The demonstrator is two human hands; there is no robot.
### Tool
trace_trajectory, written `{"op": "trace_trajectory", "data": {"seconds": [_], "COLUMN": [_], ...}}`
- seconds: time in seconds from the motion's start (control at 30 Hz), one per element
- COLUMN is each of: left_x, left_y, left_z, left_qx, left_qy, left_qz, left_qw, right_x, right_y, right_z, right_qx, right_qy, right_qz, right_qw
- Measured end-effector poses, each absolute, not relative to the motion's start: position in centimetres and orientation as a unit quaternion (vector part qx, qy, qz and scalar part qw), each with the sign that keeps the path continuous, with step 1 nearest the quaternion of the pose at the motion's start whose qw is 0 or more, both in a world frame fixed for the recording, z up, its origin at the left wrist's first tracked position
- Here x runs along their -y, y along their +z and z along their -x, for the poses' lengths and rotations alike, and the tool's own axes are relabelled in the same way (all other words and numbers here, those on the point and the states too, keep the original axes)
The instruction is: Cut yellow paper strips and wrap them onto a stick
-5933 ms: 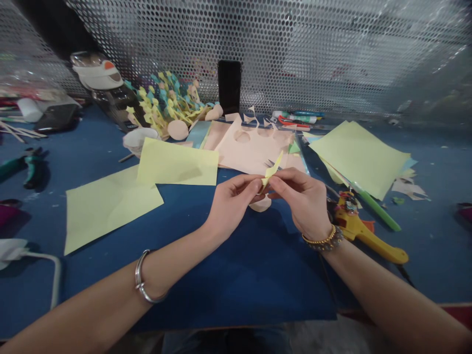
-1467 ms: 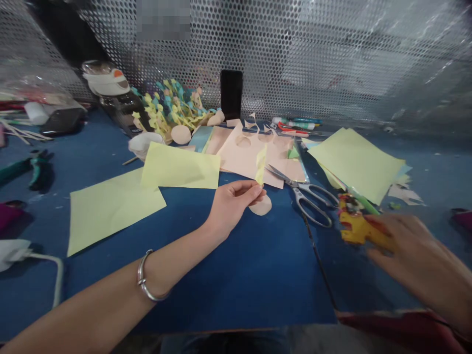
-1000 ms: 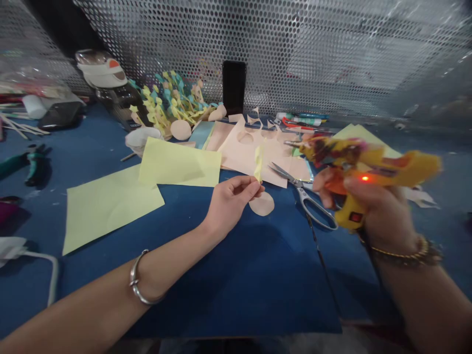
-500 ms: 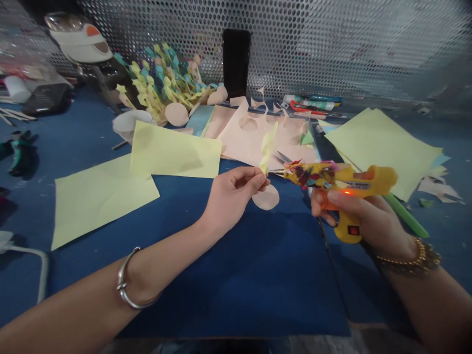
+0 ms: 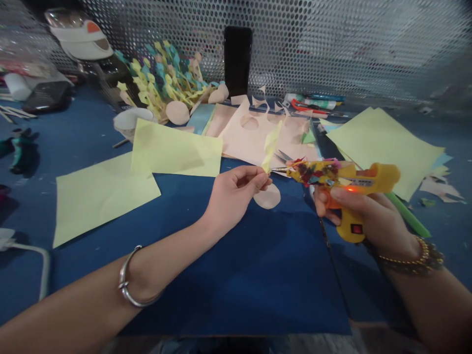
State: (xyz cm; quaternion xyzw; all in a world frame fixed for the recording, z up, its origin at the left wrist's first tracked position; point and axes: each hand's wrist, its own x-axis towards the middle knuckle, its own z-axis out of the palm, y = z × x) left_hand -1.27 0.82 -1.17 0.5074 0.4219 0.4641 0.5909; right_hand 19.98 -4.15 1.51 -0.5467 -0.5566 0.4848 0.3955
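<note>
My left hand [image 5: 239, 196] pinches the lower end of a narrow yellow paper strip [image 5: 272, 145], which stands up from the fingertips. In my right hand [image 5: 365, 216] is a yellow hot glue gun [image 5: 346, 179], gripped by its handle, with a small light glowing on its side. Coloured scraps cling around its front. The metal nozzle points left and meets the strip's lower end or sits just beside it; I cannot tell which. Below my left fingertips lies a pale pink paper circle [image 5: 267, 196] on the blue table [image 5: 236, 290].
Yellow sheets [image 5: 177, 150] lie at left, and a yellow paper stack [image 5: 387, 147] at right. Pink paper with cut-out holes [image 5: 236, 130] lies behind my hands, scissors [image 5: 283, 156] near the nozzle. A phone [image 5: 238, 59] stands upright behind, beside paper-topped sticks [image 5: 165, 83] and a white cup [image 5: 132, 120].
Almost nothing differs. The whole view has shifted very slightly; the strip and the glue gun keep nearly the same place relative to each other.
</note>
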Motion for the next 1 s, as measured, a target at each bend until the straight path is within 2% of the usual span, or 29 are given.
{"op": "trace_trajectory", "data": {"seconds": [1.0], "left_x": [-0.76], "left_y": [-1.07], "left_z": [1.23], "left_qx": [-0.425], "left_qy": [0.461], "left_qz": [-0.507], "left_qw": [0.592], "right_x": [4.11], "right_y": [1.68], "right_z": [-20.01], "right_qx": [0.56], "right_qy": [0.482], "right_qz": [0.561], "right_qw": [0.375]}}
